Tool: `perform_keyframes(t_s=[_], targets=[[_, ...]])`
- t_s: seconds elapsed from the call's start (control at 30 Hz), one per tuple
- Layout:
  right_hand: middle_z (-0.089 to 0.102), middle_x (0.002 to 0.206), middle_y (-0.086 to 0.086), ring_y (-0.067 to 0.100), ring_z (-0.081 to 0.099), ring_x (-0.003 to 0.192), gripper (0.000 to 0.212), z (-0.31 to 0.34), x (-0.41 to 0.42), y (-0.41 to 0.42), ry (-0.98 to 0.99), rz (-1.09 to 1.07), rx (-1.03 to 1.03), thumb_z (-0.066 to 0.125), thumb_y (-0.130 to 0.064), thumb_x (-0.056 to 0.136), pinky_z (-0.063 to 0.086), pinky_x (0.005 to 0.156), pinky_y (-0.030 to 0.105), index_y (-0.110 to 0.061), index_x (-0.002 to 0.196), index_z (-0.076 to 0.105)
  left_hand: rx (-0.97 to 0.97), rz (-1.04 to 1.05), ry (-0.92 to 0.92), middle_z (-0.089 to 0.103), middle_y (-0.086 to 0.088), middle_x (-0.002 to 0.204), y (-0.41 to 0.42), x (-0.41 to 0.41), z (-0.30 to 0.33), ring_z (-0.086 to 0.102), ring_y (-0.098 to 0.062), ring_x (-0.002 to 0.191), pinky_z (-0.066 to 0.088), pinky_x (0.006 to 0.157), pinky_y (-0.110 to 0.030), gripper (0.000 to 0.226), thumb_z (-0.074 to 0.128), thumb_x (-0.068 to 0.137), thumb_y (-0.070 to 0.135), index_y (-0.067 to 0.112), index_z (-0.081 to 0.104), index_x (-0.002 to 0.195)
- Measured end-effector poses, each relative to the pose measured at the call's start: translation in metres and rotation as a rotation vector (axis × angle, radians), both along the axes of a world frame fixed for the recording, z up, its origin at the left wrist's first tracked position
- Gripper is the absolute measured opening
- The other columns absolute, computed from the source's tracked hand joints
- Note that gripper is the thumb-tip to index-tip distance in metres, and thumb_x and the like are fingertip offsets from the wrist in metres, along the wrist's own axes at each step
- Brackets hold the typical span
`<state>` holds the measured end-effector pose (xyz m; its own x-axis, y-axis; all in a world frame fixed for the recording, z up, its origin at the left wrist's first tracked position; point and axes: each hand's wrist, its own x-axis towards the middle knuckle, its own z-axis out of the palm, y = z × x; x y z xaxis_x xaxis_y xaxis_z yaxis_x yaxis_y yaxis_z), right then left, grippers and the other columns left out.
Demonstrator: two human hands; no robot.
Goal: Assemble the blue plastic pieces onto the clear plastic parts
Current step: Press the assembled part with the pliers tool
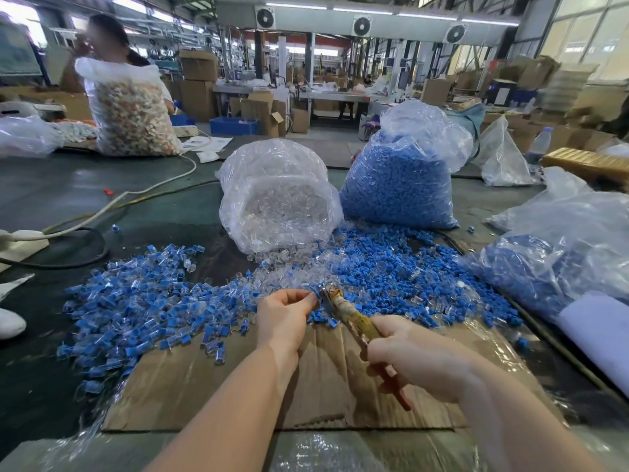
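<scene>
**Pliers and pinched piece above a cardboard sheet on the worktop**

The left hand [286,315] pinches a small blue plastic piece [318,291] between thumb and fingertips; whether a clear part is with it cannot be made out. The right hand [408,356] has its grip closed round the worn, yellowish handles of pliers [350,318], whose metal nose meets the pinched piece. Both hands work over a flat, creased cardboard sheet [211,386] at the worktop's [51,192] near edge. Left of the hands lies a heap of assembled blue-and-clear pieces [136,301]; right of them, loose blue pieces [391,267]. Behind stand a crinkled transparent bag of clear plastic parts [279,199] and a bag of blue pieces [398,178]. A third bag [561,253] is cut off at the right edge.
</scene>
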<state>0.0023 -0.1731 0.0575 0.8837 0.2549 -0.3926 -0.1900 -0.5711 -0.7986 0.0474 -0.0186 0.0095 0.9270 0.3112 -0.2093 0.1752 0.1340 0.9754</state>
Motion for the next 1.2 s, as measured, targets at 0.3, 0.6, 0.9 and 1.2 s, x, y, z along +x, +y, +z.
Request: perform_keyframes(t_s=[0.3,0.6,0.9,1.2], targets=[[0.045,0.081,0.009,0.021,0.041,0.076,0.016,0.001,0.000,0.002,-0.033,0.062,0.034,0.043,0.002,0.079,0.030,0.064,0.034,-0.014,0.079,0.047,-0.075,0.048,0.030,0.068,-0.018,0.085,-0.004,-0.002,0.003,0.064,-0.037,0.090,0.050,0.087,-0.053,0.006,0.068,0.081,0.009,0.012,0.068,0.076],[0.047,0.075,0.004,0.020,0.043,0.065,0.013,-0.005,-0.004,0.004,-0.148,0.034,-0.053,0.042,-0.004,0.086,0.037,0.059,0.034,-0.014,0.080,0.048,-0.113,0.058,0.022,0.068,-0.020,0.089,-0.008,-0.005,0.006,0.064,-0.037,0.092,0.050,0.088,-0.053,0.005,0.065,0.083,0.007,0.010,0.066,0.079],[0.052,0.076,0.001,0.003,0.045,0.052,0.034,-0.026,-0.003,-0.009,-0.342,-0.184,-0.025,0.060,-0.003,0.079,0.038,0.047,0.019,-0.012,0.111,0.056,0.398,0.172,-0.129,0.062,0.005,0.076,0.021,-0.002,0.002,0.056,-0.006,0.066,0.039,0.053,-0.013,0.005,0.063,0.086,0.013,0.013,0.067,0.089],[0.043,0.135,0.006,0.024,0.035,0.128,0.070,-0.047,0.000,-0.049,-0.491,-0.345,-0.766,0.057,-0.048,0.086,0.031,0.106,0.038,-0.025,0.144,0.027,1.164,0.195,-0.164,0.060,-0.004,0.095,0.068,0.003,-0.018,0.036,-0.016,0.086,0.035,0.083,-0.035,0.021,0.059,0.089,0.015,0.018,0.070,0.107]])
